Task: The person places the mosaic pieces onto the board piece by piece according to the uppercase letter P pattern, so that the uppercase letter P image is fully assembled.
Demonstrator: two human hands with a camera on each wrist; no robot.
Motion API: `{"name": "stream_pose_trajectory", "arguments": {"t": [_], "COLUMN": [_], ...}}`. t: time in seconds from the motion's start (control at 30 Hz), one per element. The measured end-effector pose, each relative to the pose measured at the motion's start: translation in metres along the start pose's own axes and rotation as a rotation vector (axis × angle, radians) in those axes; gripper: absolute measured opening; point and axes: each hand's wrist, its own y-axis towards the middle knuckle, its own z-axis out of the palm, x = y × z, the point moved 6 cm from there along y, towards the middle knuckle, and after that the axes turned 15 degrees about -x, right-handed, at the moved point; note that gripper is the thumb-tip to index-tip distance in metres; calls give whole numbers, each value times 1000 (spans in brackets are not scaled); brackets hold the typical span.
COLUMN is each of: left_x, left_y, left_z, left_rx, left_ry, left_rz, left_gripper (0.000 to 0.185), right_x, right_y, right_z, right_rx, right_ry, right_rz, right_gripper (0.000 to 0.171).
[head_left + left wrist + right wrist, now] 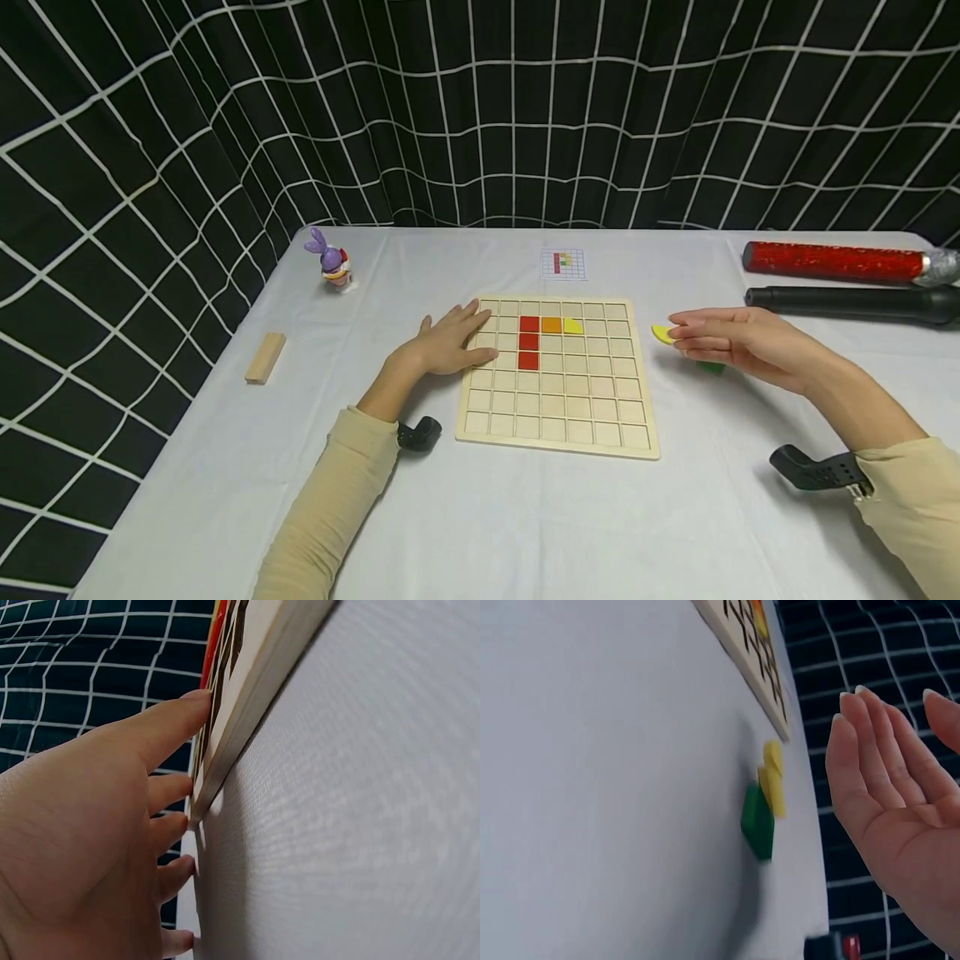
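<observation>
A wooden grid board (555, 425) lies on the white table. Three red squares (528, 342) stand in a column on it, with an orange square (551, 325) and a yellow piece (573, 326) along the top one's row. My left hand (450, 340) rests on the board's left edge, fingers spread; in the left wrist view its thumb (176, 724) touches the rim. To the right of the board, my right hand (738, 340) hovers over loose yellow pieces (773, 776) and a green piece (758, 823), partly hidden from the head view. Its fingers are extended and hold nothing.
A small printed grid card (573, 265) lies behind the board. At the left are a purple-eared figurine (333, 262) and a wooden block (266, 358). A red rod (832, 261) and a black rod (847, 302) lie at the back right. Gridded black cloth (510, 117) hangs behind the table.
</observation>
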Motion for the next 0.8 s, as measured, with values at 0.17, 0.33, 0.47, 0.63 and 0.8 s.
{"name": "stream_pose_trajectory", "arguments": {"t": [0.17,0.33,0.47,0.63,0.8], "left_x": [0,2,2,2,1], "left_y": [1,1,0,-1,-2], "left_z": [1,3,3,1,0], "left_rx": [5,8,10,10,9], "left_ry": [-3,-7,-14,-26,-39], "left_rz": [-2,0,-3,-5,-4], "left_gripper": [74,76,76,76,76], "right_x": [-3,-4,-5,-10,-16], "right_y": [-9,-18,-24,-30,-33], "right_z": [-27,-52,-78,-112,-135], "right_rx": [-45,-3,-57,-187,-276], "right_ry": [36,63,33,75,157], "right_rz": [15,-32,-41,0,45], "right_gripper": [27,34,35,33,27]}}
